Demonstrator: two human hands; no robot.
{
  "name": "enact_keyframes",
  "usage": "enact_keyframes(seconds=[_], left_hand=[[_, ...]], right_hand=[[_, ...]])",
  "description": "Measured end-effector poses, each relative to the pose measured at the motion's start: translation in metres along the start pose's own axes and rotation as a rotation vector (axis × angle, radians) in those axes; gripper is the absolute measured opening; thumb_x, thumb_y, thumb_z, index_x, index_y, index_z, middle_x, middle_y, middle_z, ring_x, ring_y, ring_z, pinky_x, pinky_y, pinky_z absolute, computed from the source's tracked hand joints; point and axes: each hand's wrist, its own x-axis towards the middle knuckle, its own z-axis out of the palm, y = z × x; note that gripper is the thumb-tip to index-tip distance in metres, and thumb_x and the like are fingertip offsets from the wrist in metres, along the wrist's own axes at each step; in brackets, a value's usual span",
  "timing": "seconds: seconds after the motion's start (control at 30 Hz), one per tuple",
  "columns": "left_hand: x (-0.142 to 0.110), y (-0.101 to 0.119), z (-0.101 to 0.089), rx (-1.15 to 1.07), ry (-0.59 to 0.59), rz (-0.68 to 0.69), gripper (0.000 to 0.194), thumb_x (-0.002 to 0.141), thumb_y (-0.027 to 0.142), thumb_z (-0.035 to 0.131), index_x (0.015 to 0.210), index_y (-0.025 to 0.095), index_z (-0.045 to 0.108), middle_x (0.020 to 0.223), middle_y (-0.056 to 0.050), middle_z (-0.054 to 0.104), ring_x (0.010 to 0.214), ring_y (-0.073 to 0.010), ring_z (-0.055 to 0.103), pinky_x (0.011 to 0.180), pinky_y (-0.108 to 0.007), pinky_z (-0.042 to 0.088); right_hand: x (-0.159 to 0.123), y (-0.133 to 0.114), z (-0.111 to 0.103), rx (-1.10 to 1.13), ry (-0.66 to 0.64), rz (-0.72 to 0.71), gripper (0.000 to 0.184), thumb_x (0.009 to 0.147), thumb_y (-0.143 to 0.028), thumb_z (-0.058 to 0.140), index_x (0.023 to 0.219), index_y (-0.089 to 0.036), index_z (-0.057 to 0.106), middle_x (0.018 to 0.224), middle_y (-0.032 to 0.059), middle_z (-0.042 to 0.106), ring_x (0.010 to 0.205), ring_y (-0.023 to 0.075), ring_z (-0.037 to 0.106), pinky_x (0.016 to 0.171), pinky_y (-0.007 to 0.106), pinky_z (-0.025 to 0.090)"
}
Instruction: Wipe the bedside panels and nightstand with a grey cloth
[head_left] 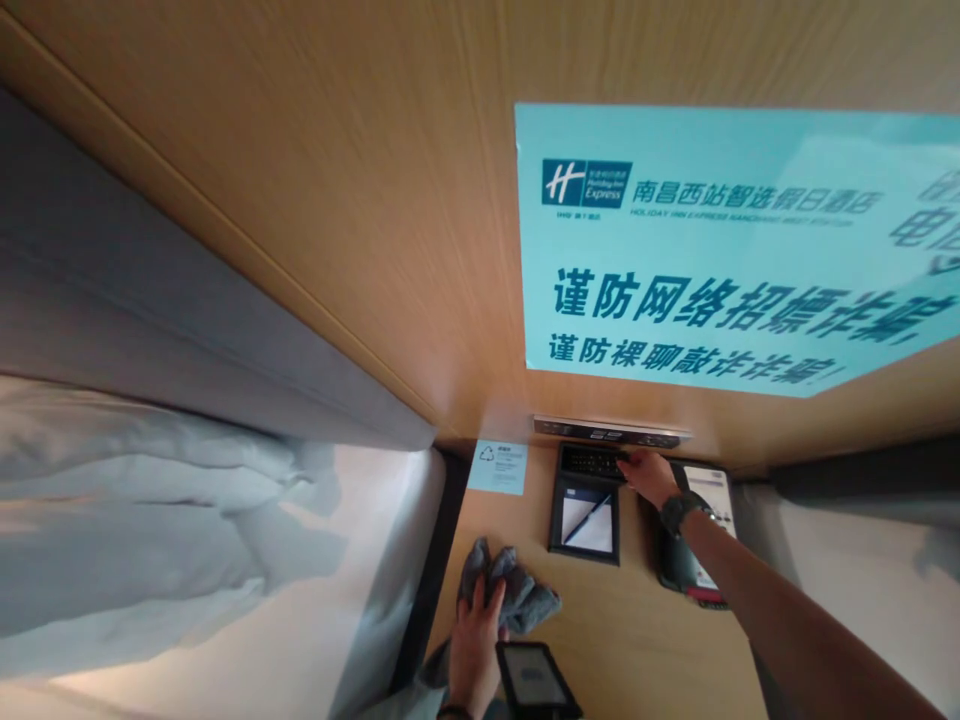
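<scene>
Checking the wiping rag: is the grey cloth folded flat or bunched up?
Bunched up. The grey cloth lies crumpled in loose folds on the wooden table, with the left hand pressing on it.

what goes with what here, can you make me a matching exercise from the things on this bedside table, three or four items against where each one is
Things:
1. grey cloth
2. notepad with pen
3. wristwatch
4. teal notice

Places:
A. on the wooden wall panel
B. under the left hand
C. on the right arm, behind the right hand
D. in a black tray on the table

Pairs: 1-B, 2-D, 3-C, 4-A
</scene>
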Motion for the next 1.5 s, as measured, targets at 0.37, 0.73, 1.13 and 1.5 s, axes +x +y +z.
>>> enact_keyframes(seconds=[0.37,0.73,1.13,1.5], left_hand=[[0.029,0.126,-0.164,-0.354,0.345,0.325,0.060,0.080,0.017,0.050,0.139,0.022,0.048,0.147,-0.011,0.045,0.130,-0.0271,0.048,0.109,-0.042,0.044],[0.022,0.183,-0.161,0.167,0.502,0.731,0.058,0.095,0.036,0.042,0.151,0.036,0.027,0.158,-0.003,0.030,0.112,-0.0320,0.051,0.089,-0.045,0.047],[0.059,0.057,-0.143,0.212,0.199,0.224,0.059,0.085,0.009,0.046,0.142,0.022,0.047,0.144,-0.013,0.048,0.116,-0.0330,0.052,0.097,-0.048,0.046],[0.001,0.013,-0.088,0.116,-0.148,0.050,0.072,0.073,0.003,0.043,0.141,0.027,0.049,0.146,-0.005,0.049,0.129,-0.0280,0.049,0.108,-0.042,0.044]], right_hand=[[-0.067,-0.020,-0.022,0.411,0.013,-0.187,0.034,0.077,-0.035,0.051,0.106,-0.016,0.057,0.093,0.0102,0.070,0.076,0.0251,0.069,0.066,0.036,0.058],[-0.159,-0.019,-0.041,0.358,0.065,-0.316,0.036,0.076,-0.050,0.061,0.089,-0.017,0.067,0.083,0.0070,0.071,0.075,0.0260,0.064,0.065,0.034,0.053],[-0.182,-0.025,-0.034,0.775,-0.112,-0.091,0.065,0.065,-0.065,0.076,0.105,-0.015,0.063,0.095,0.0108,0.073,0.082,0.0284,0.070,0.075,0.037,0.062],[-0.086,-0.021,-0.035,-0.630,0.245,-0.662,0.040,0.097,-0.015,0.031,0.125,-0.013,0.059,0.118,0.0126,0.066,0.098,0.0256,0.066,0.077,0.036,0.056]])
